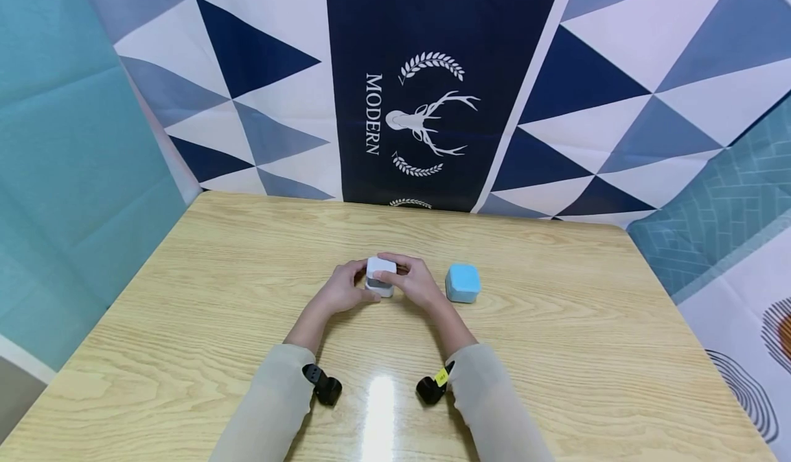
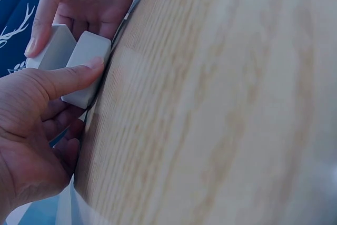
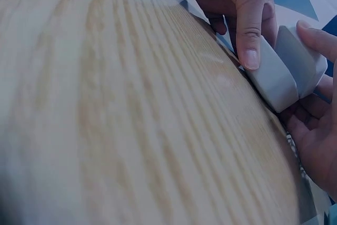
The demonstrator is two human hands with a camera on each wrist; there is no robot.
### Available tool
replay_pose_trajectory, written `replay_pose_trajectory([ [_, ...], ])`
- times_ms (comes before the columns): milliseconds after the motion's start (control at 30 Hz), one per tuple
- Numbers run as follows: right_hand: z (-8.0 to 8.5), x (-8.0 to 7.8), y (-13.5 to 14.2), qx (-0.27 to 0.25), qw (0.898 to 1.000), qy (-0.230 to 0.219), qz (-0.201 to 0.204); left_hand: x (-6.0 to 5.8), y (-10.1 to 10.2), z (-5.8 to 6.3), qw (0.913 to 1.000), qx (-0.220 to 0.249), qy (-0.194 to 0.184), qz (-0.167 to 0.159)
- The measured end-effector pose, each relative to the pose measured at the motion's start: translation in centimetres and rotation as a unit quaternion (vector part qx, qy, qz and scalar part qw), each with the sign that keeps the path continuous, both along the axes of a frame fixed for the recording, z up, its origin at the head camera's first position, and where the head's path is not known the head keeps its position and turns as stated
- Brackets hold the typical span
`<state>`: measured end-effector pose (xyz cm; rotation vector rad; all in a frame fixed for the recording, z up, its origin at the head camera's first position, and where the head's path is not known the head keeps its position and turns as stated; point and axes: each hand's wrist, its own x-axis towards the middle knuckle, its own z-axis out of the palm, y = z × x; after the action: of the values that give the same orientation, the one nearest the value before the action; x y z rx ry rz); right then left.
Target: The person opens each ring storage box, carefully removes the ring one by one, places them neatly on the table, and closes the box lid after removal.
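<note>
A small white box stands parted in two pieces, one above the other, with a gap along one side. My left hand (image 1: 341,290) grips its lower piece (image 2: 87,69), thumb along the near side, low over the table. From the right, my right hand (image 1: 415,283) holds the upper piece (image 1: 381,266) between thumb and fingers, tilted over the lower one. The right wrist view also shows the tilted upper piece (image 3: 304,59), with a greyish inner side facing the lower piece. What lies inside the box is hidden.
A light blue box (image 1: 463,283) with rounded corners stands on the wooden table (image 1: 556,338), right of my right hand. Behind the table's back edge hangs a patterned cloth (image 1: 266,84). Black wrist cameras (image 1: 327,389) sit at both sleeves.
</note>
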<state>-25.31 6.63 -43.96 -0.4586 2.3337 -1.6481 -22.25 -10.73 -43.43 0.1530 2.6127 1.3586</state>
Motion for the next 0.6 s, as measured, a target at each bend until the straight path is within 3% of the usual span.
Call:
replay_pose_trajectory([
  [600, -0.39, -0.09, -0.19, -0.027, 0.999, -0.006, -0.026, 0.00, -0.03, 0.05, 1.0000, 0.006, -0.004, 0.000],
])
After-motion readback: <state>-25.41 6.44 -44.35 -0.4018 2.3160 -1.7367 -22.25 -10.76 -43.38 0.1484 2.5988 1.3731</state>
